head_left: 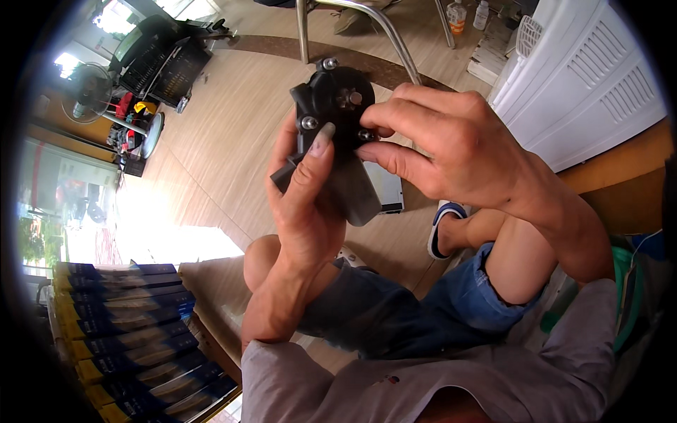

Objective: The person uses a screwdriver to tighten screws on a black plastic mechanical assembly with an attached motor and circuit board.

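A black motor point(360, 187), much like a wiper motor, is held up in front of my knees. It has a round head with several metal studs at its edge and a shaft near the middle. My left hand point(307, 204) is closed round its body from below, with the thumb pressed on the near side of the head. The thumb and fingertips of my right hand point(444, 141) pinch the metal stud point(366, 135) at the right edge of the head. Whether a small nut sits between those fingertips cannot be made out.
A stack of blue and yellow boxes point(141, 338) stands at the lower left. A fan point(88, 92) and black crates point(166, 70) are at the far left. Metal chair legs point(384, 28) rise ahead. A white slatted panel point(592, 70) leans at right, and a flat pale object point(388, 189) lies below the motor.
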Demonstrator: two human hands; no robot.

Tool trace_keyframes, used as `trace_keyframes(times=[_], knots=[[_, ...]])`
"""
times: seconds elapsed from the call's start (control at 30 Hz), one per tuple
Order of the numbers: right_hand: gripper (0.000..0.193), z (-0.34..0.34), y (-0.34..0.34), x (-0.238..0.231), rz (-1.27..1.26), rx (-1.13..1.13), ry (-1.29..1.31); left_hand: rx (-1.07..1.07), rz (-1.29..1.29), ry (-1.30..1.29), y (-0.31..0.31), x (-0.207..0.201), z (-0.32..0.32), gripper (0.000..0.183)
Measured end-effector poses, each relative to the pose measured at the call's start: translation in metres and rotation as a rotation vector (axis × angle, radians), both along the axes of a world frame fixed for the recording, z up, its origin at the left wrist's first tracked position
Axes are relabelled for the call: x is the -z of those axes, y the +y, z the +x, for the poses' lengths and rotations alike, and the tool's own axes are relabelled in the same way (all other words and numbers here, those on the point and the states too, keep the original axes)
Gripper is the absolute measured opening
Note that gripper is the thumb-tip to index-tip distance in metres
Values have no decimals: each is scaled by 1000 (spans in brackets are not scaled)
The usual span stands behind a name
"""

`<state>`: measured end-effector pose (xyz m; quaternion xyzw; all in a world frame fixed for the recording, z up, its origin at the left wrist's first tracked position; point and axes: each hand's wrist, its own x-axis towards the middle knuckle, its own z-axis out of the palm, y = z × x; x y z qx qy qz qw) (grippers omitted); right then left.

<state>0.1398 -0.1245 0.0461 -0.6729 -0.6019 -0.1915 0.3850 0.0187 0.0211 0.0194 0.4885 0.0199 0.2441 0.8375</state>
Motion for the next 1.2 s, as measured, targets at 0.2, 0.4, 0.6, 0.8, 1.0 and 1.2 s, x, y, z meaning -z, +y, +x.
trace_keyframes(times=[0.2,0.4,0.6,0.8,1.0,1.2], knots=[[13,0,-2,-1,-72,42,-48,24,-8,-8,-2,-3,0,51],[9,-1,-1,1,-57,38,-58,70,-45,9,4,5,0,47],[16,2,-4,-3,-68,25,-6,118,-251,92,5,1,0,52],[11,9,-8,-9,-86,37,4,205,-385,30,9,5,5,52],[13,11,-9,-3,-138,38,24,246,-502,3,12,10,4,50],[18,6,-7,-2,-133,27,20,226,-489,69,8,12,6,44]])
